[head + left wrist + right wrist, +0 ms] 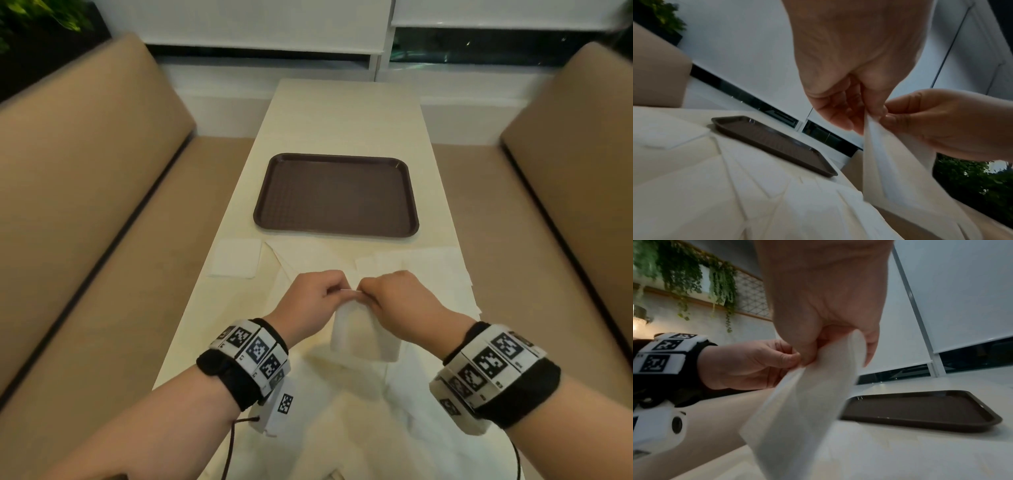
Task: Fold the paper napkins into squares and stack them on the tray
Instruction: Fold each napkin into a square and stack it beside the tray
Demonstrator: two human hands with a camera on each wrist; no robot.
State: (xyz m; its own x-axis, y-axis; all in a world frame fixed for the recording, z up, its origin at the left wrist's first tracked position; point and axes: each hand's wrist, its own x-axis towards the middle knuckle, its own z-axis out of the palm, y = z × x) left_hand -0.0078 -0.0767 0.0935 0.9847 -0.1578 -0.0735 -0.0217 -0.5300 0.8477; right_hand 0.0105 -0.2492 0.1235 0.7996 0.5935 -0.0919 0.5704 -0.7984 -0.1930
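A long pale desk [342, 113] runs away from me toward twelve o'clock, with tan bench seats [85, 205] along both sides. On it, straight ahead at twelve o'clock from my hands, lies a dark brown tray [337, 161], its long axis running nine to three; nothing is stacked on it yet. Loose white napkins [428, 274] lie spread on the desk between the tray and me, and one small folded square [234, 257] sits at about ten o'clock, just off the tray's near left corner. Raised above the desk at the middle, I hold one paper napkin [363, 337], doubled over so it hangs down toward six o'clock. My left hand [313, 301] and right hand [399, 301] meet at its top edge, knuckle to knuckle, each pinching that edge between thumb and curled fingers. Judging from this, the fold is still being formed, and the coming move turns on one thing: the tray lies directly forward, roughly equally near to both hands, so either could carry the finished square straight ahead.
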